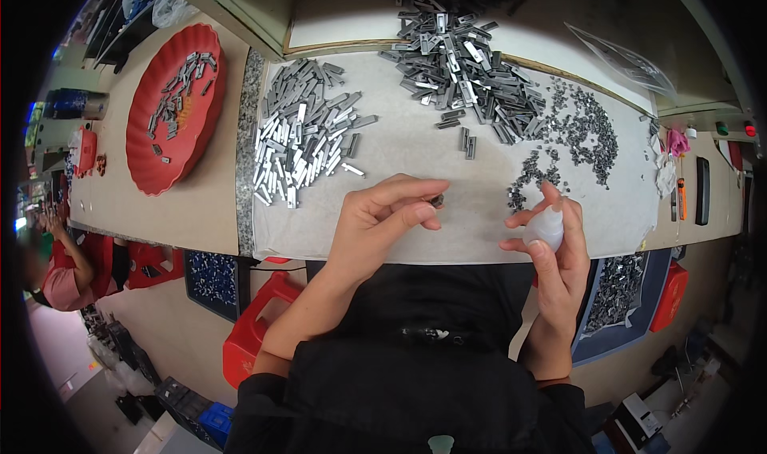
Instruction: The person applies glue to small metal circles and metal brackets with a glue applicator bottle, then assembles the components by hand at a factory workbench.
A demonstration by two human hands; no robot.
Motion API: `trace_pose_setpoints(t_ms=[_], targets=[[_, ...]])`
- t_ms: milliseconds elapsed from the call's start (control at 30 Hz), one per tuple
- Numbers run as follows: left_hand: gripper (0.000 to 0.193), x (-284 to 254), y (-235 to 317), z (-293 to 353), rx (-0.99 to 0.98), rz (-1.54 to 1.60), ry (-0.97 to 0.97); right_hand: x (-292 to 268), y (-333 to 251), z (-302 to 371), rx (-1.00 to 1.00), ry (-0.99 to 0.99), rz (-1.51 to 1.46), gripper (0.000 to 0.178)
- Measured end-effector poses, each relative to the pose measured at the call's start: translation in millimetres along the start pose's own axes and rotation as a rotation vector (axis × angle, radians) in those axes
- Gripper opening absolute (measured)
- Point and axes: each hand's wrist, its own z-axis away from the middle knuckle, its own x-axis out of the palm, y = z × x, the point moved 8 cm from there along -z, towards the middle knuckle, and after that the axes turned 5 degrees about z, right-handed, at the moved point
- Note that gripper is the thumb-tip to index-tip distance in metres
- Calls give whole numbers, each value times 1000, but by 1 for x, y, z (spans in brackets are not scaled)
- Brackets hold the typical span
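My left hand (387,218) is closed in a pinch over the middle of the paper-covered bench (471,242). Between its fingertips sits a small dark metal piece (437,201), mostly hidden. My right hand (559,254) wraps round a white squeeze bottle (546,228) whose narrow tip points up and away from me. Just beyond that hand lie scattered tiny dark metal pieces (583,134). A heap of flat grey slotted metal parts (463,70) rises at the back middle. To the left, many long silver-grey parts (296,146) are spread out.
A red scalloped tray (140,126) with some grey parts stands at the left. Blue-grey bins (647,314) and a red stool (244,346) are below the bench. Right, an orange marker (681,198) lies near a black bar (702,190). Another person (72,274) sits far left.
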Motion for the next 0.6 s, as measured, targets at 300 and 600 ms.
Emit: trace_pose_setpoints(t_ms=[300, 600], targets=[[13, 2, -5, 9, 43, 246, 28, -16, -2, 10, -197, 187, -32, 40], [13, 11, -2, 15, 173, 8, -33, -4, -36, 20, -499, 185, 201, 47]])
